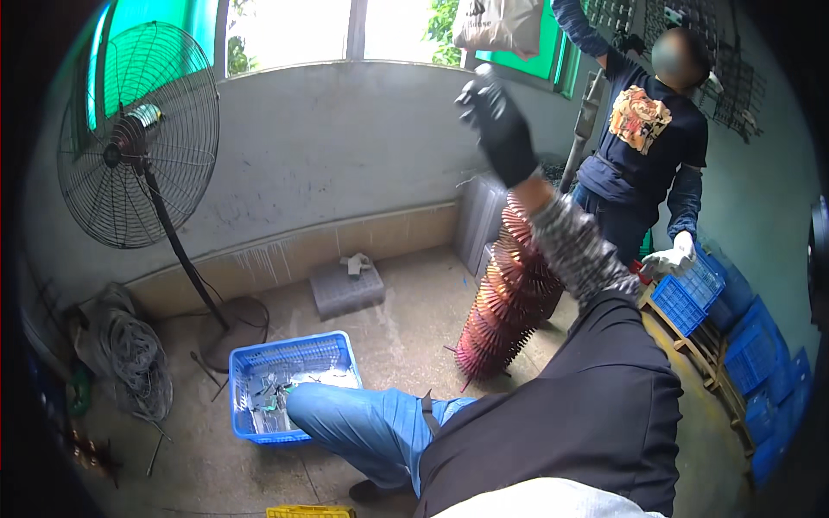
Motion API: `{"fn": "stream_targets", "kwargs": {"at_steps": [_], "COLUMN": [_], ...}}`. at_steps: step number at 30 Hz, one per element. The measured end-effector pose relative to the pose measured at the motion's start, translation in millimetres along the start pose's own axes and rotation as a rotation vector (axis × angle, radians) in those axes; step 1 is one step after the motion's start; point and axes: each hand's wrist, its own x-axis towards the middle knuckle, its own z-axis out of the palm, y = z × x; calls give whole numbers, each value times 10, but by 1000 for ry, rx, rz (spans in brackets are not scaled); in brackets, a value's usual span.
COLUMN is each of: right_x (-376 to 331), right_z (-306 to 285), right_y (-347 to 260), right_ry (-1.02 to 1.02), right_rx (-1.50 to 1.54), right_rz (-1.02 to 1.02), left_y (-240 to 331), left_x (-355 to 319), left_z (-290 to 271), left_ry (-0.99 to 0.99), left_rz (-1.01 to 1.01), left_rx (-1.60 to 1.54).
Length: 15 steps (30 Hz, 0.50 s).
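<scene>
My right hand [498,125], in a black glove with greyish fingertips, is raised in front of the grey wall below the window. Its fingers are loosely bent and apart, somewhat blurred, and I see nothing held in them. A mottled grey sleeve covers the forearm. Beneath that forearm leans a tall reddish-brown column of spiky, ring-like tiers [499,324], apart from the hand. Beside my jeans-clad knee, a blue plastic basket [341,350] holds flat, shiny pieces and some green bits; the knee hides part of it. My left hand does not show.
A co-worker [661,164] stands at right, one arm up near hanging dark racks [738,86], the other hand white-gloved. Blue crates [688,295] line a pallet. A pedestal fan [138,134], a coiled bundle [134,350], a grey crate [347,289] and a yellow crate [309,512] stand around.
</scene>
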Motion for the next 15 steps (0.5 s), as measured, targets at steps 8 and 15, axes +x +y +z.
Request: {"fn": "stream_targets", "kwargs": {"at_steps": [8, 15], "right_x": [2327, 2517], "right_z": [-1988, -2238], "right_y": [154, -102], "right_ry": [463, 542], "right_rx": [-945, -1069], "right_rz": [74, 319], "left_y": [632, 596], "left_x": [-213, -87], "left_z": [-679, -877], "left_ry": [-155, -37], "left_rz": [-237, -231], "left_rx": [-44, 35]}}
